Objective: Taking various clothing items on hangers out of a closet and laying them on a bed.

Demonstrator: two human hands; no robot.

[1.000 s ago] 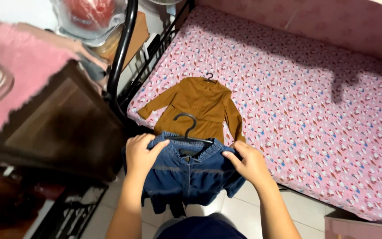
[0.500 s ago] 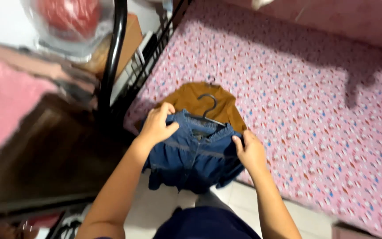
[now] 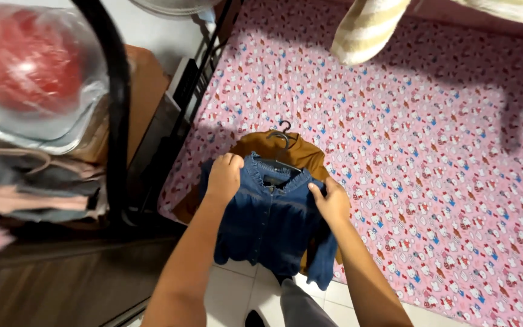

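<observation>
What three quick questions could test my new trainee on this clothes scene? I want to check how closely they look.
1. True or false: the left hand and right hand both grip the blue denim garment.
2. What lies under it on the pink patterned bedsheet? A) brown shirt B) white towel
3. What shows at the brown shirt collar?

Key: 1 true. 2 A. 3 a dark hanger hook.
</observation>
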